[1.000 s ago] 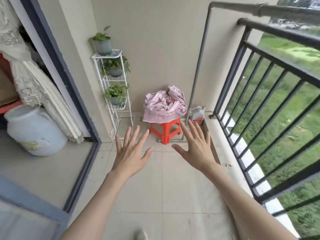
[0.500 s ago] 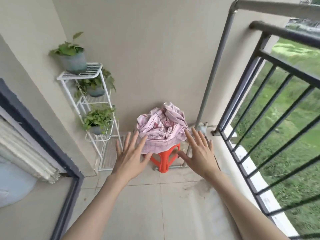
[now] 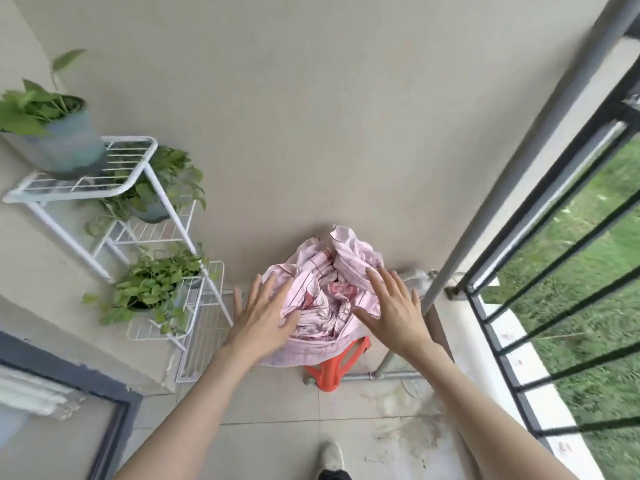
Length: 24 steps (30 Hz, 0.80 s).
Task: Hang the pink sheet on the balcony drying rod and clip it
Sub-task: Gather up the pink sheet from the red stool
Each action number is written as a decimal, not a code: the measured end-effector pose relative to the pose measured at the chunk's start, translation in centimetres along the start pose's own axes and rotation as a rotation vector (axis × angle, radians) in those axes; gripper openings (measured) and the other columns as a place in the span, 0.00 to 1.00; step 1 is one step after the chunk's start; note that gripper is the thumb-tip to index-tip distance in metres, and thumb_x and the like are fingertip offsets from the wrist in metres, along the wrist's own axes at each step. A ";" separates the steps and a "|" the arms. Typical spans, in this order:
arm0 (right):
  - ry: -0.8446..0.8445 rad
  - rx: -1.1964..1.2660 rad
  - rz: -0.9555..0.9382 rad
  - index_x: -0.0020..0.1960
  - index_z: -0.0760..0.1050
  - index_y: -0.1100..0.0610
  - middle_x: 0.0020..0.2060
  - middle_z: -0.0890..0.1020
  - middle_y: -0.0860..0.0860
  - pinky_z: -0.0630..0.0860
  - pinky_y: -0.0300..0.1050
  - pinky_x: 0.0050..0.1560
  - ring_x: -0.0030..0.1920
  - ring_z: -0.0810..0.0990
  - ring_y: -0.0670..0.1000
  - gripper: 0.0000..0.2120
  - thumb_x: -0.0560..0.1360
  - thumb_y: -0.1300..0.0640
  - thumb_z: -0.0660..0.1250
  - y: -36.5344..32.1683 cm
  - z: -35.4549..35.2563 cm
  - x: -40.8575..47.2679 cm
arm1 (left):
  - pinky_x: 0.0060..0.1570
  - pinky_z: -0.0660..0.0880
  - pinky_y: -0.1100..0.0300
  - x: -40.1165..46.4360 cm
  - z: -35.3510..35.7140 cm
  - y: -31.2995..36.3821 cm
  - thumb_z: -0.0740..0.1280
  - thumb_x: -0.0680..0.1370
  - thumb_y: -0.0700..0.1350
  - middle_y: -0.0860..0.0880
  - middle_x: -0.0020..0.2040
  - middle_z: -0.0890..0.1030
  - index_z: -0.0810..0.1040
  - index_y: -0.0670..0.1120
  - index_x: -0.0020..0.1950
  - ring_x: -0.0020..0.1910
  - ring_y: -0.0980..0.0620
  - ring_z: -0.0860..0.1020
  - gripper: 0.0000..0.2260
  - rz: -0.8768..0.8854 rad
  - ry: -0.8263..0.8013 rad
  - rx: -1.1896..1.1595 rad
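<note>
Pink sheet (image 3: 322,296) lies bunched on an orange stool (image 3: 334,363) against the wall. Left hand (image 3: 261,315) and right hand (image 3: 391,310) reach palm-down over it, fingers straight and spread, holding nothing; contact unclear. Drying rod (image 3: 519,161) slants at right.

Balcony interior, seen from above. A plain beige plastered wall (image 3: 311,116) closes the far end; pale square floor tiles (image 3: 277,445) show grey stains near the parapet. At left, a white wire plant stand (image 3: 131,188) carries three potted green plants on stepped shelves. A dark-framed sliding door (image 3: 114,424) occupies the lower left. At right, a black metal railing (image 3: 554,254) borders daylit grass (image 3: 595,271).
</note>
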State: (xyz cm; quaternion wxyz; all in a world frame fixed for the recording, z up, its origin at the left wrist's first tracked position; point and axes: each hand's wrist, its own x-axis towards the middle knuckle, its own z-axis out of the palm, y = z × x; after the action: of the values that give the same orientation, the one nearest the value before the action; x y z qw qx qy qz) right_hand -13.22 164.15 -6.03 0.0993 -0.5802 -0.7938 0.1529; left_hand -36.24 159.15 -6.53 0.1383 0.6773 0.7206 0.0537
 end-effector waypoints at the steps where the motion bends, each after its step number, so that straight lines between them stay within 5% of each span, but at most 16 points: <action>1: -0.012 0.005 0.005 0.75 0.49 0.48 0.76 0.53 0.48 0.48 0.60 0.72 0.75 0.49 0.52 0.35 0.74 0.37 0.58 0.2 0.2 1.8 | 0.70 0.37 0.40 1.5 0.1 -0.2 0.53 0.78 0.59 0.50 0.77 0.44 0.47 0.57 0.75 0.76 0.47 0.41 0.28 -0.014 -0.019 -0.011; 11: -0.307 0.023 0.157 0.75 0.45 0.46 0.76 0.51 0.48 0.47 0.59 0.73 0.76 0.48 0.52 0.34 0.76 0.38 0.56 4.0 9.8 15.9 | 0.71 0.49 0.42 16.3 7.0 -5.3 0.56 0.78 0.57 0.50 0.77 0.50 0.50 0.53 0.75 0.75 0.46 0.49 0.28 -0.109 -0.295 -0.063; 17: -0.264 0.007 0.323 0.75 0.47 0.50 0.76 0.54 0.51 0.53 0.61 0.72 0.75 0.51 0.54 0.36 0.75 0.41 0.61 8.7 17.2 25.3 | 0.68 0.59 0.45 25.0 13.8 -8.8 0.60 0.76 0.57 0.50 0.73 0.60 0.52 0.50 0.75 0.73 0.46 0.56 0.30 -0.073 -0.406 -0.129; 24: -0.322 -0.045 0.372 0.76 0.41 0.52 0.76 0.52 0.52 0.46 0.61 0.72 0.75 0.49 0.54 0.42 0.74 0.40 0.62 12.1 25.0 31.2 | 0.60 0.70 0.50 29.3 22.6 -9.0 0.68 0.68 0.62 0.43 0.66 0.71 0.60 0.42 0.69 0.64 0.43 0.70 0.38 -0.324 -0.473 -0.270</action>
State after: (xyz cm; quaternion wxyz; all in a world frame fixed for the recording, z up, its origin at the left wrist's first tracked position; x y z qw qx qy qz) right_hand -20.37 194.00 -34.35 -0.0713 -0.6868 -0.6819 0.2414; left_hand -40.06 185.05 -34.20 0.3975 0.5229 0.7534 -0.0328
